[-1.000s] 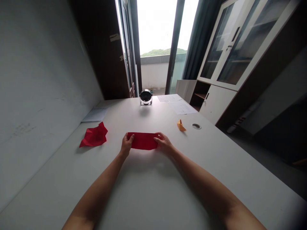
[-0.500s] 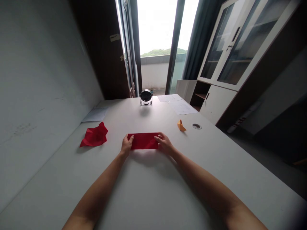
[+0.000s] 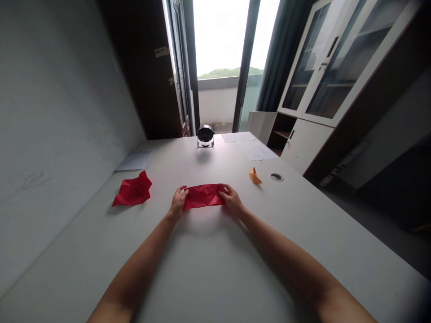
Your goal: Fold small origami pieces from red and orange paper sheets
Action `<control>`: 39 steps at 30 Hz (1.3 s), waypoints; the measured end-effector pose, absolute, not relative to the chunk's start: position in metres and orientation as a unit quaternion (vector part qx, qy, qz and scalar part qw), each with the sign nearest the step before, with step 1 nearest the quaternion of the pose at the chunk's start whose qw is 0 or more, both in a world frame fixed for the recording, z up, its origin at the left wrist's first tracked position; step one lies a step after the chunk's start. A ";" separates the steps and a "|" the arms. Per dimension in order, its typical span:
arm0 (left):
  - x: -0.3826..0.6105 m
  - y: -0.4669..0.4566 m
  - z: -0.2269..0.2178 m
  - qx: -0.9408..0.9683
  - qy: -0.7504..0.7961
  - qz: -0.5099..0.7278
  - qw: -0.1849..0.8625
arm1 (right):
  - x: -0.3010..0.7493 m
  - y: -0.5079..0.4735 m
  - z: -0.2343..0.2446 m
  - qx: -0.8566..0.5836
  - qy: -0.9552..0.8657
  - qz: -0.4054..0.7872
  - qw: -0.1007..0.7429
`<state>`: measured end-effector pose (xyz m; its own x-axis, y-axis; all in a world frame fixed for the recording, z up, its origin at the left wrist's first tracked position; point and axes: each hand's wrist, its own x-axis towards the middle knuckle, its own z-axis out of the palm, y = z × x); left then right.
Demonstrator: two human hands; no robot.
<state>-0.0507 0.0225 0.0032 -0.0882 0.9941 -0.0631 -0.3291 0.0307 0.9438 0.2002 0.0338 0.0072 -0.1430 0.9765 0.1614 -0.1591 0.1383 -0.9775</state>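
Note:
A red sheet of paper (image 3: 204, 196), wide and low in outline with creases across it, is held between my two hands just above the white table. My left hand (image 3: 177, 202) grips its left end, thumb on the near face. At the right end, my right hand (image 3: 232, 198) pinches the paper with thumb and fingers. Further left lies a crumpled red paper (image 3: 133, 189) with raised corners. A small folded orange paper figure (image 3: 255, 176) stands to the right, beyond my right hand.
The white table (image 3: 208, 269) runs toward a glass door. At its far end stands a round black device on a metal stand (image 3: 205, 136). White papers (image 3: 257, 150) lie at the back right, another sheet (image 3: 134, 160) at the back left. A cable hole (image 3: 276, 177) is on the right.
The held red paper has gone from a smooth, even face to a creased, slightly tilted one. Both hands keep their grip and have shifted only slightly.

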 end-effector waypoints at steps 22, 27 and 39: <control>-0.037 0.007 0.018 0.424 0.477 0.532 0.557 | 0.198 0.029 0.008 -0.358 -0.593 0.480 0.538; -0.040 0.008 0.017 0.467 0.542 0.502 0.486 | 0.202 0.033 0.003 -0.411 -0.619 0.411 0.528; -0.030 -0.011 0.038 0.710 0.581 0.390 0.079 | 0.198 0.026 0.010 -0.416 -0.657 0.363 0.513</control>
